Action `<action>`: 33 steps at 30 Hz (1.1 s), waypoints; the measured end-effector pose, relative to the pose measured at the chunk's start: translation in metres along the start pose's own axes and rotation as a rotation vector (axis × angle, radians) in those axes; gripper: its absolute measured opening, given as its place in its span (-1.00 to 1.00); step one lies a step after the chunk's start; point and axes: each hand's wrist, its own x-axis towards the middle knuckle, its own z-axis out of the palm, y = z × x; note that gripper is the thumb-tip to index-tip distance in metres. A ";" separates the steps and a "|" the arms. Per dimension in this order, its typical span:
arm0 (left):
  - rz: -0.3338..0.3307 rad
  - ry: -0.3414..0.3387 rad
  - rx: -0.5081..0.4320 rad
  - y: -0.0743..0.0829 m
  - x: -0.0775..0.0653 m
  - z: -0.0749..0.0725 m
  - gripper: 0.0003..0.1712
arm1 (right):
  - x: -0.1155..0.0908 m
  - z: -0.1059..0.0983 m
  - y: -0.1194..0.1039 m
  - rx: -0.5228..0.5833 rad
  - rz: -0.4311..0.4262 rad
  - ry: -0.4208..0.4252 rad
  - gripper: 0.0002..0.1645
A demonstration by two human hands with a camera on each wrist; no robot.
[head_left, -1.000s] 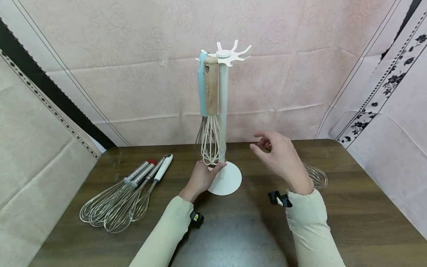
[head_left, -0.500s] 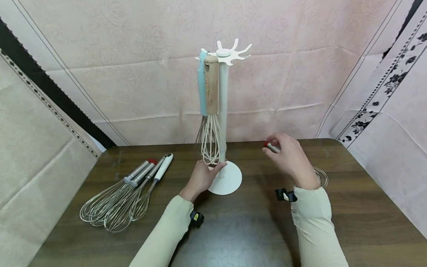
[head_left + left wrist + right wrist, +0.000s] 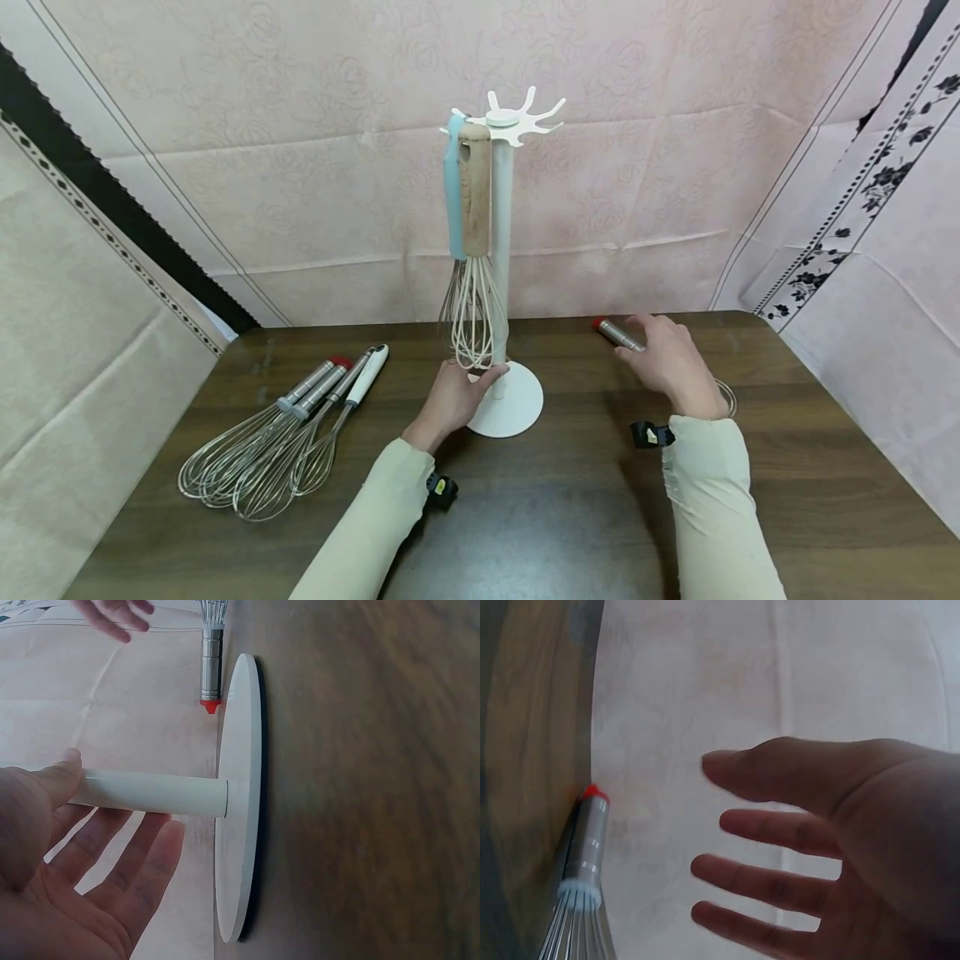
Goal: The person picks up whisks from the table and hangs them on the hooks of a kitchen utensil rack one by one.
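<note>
A white rotating-hook stand [image 3: 502, 192] stands upright on its round base [image 3: 519, 410]. My left hand [image 3: 448, 402] holds its pole low down, thumb on one side and fingers on the other, as the left wrist view shows at the pole [image 3: 161, 793]. From the stand's hooks hang a wooden-handled whisk [image 3: 476, 196] and a blue-handled whisk [image 3: 453, 200]. My right hand [image 3: 670, 362] is over a metal whisk [image 3: 619, 335] with a red tip, lying at the right. In the right wrist view this hand's fingers [image 3: 761, 885] are spread, apart from the whisk's handle [image 3: 589, 838].
Several more whisks lie together at the left of the table, one with a white handle [image 3: 369, 377]. The wooden table [image 3: 547, 517] ends at the back against a pink patterned cloth [image 3: 360, 208]. Bare hooks [image 3: 536, 117] point to the stand's right.
My right hand has moved right, away from the stand, and lowered over the red-tipped whisk, whose handle has come into view. My left hand and the stand keep their place.
</note>
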 end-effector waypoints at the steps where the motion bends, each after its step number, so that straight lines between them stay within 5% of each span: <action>1: 0.000 -0.002 -0.002 0.000 0.000 0.000 -0.71 | 0.000 0.000 0.003 -0.002 0.016 -0.015 -0.35; 14: -0.019 -0.005 -0.010 0.000 0.000 -0.001 -0.73 | 0.002 0.008 0.026 -0.028 0.135 -0.107 -0.28; 24: 0.009 -0.008 0.000 0.000 -0.001 -0.001 -0.72 | -0.001 0.008 0.039 0.009 0.307 -0.225 -0.18; 33: -0.006 -0.009 0.001 0.000 -0.001 -0.001 -0.71 | -0.003 0.013 0.052 -0.015 0.319 -0.270 -0.29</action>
